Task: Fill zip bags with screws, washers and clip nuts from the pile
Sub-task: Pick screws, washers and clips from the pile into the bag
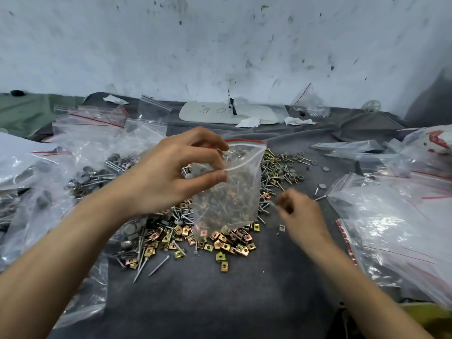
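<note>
a person's left hand [171, 172] holds up a small clear plastic zip bag [227, 192] with a red strip along its mouth, just above a pile of loose silver screws, grey round washers and brass-coloured square clip nuts [220, 241] on a dark grey cloth-covered surface [208, 302]. the left grip is a pinch, thumb on the near lip and fingers on the far lip, spreading the mouth open. the film looks thin, limp and slippery, so the stiffer zip edge seems the best hold; sharp screw tips could pierce it. the pile shows through the bag, so its contents are unclear. the right hand [300, 211] is blurred beside the pile, and whether its grip holds anything cannot be told. filled clear bags [93, 152] lie at left, flatter clear bags [391, 216] at right.
</note>
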Available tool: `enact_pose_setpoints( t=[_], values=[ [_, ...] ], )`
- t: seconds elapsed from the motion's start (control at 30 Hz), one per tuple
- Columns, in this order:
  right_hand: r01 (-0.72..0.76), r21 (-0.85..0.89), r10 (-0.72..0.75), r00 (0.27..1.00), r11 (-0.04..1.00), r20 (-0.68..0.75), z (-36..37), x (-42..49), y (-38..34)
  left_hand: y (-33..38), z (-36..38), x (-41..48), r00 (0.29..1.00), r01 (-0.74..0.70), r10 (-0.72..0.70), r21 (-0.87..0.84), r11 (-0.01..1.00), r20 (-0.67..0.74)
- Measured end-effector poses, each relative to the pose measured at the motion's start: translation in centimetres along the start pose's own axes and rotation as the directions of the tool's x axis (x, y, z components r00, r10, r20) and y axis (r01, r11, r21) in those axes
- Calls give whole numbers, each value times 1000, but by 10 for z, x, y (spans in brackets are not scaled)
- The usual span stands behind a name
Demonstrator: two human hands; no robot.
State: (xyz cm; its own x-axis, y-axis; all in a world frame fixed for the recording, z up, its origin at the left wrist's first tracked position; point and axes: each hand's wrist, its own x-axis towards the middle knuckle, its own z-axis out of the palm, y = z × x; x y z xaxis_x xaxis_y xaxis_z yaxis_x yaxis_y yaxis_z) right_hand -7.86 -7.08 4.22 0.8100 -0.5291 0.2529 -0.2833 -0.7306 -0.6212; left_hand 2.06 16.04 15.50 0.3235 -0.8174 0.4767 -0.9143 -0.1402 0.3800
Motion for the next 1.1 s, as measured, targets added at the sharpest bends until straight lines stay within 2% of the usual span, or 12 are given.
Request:
enact_pose_setpoints(
  t=[0.07, 0.17, 0.23, 0.37, 0.43, 0.5, 0.57, 0.63, 0.7, 0.77, 0.97, 1.1],
  values=[
    [87, 249, -58, 991, 965, -121, -30, 3, -22, 1, 1, 0, 1000, 8, -8, -16, 1000, 12],
    [363, 448, -320, 932, 817, -171, -76, 3, -70, 3, 4, -1, 999, 6, -5, -32, 999, 42],
    [474, 391, -461, 877, 789, -133, -97, 2, -93, 5, 7, 2, 999, -23, 25, -37, 999, 44],
    [623, 31, -623, 777, 781, 91, -105, 0, -111, 9, 9, 6, 999, -44, 46, -49, 998, 23],
    [649, 0, -649, 760, 761, 40, -102, 1, -106, 8, 9, 5, 999, -37, 38, -57, 998, 19],
    [561, 212, -537, 828, 800, -164, -95, 5, -94, 6, 7, 2, 999, -30, 31, -55, 998, 9],
    [376, 347, -290, 917, 859, -274, -76, 12, -72, 3, 5, 0, 1000, -14, 13, -55, 998, -11],
    [107, 217, -92, 993, 970, -79, -44, 15, -44, 1, 3, -2, 1000, 1, -3, -46, 999, -30],
    [-47, 38, 40, 985, 998, 168, -9, 4, -18, 1, 3, -5, 999, 7, -9, -41, 999, -40],
    [-59, -87, 76, 975, 995, 207, 17, -8, -2, 1, 1, -7, 999, 0, -2, -43, 999, -48],
    [3, -173, 8, 998, 985, 61, 38, -17, 7, -1, -1, -9, 995, 18, -21, -38, 999, -94],
    [-29, -2, 29, 998, 1000, -62, 18, -8, 16, -2, 6, -9, 993, -1, -2, -28, 1000, -118]
  ],
)
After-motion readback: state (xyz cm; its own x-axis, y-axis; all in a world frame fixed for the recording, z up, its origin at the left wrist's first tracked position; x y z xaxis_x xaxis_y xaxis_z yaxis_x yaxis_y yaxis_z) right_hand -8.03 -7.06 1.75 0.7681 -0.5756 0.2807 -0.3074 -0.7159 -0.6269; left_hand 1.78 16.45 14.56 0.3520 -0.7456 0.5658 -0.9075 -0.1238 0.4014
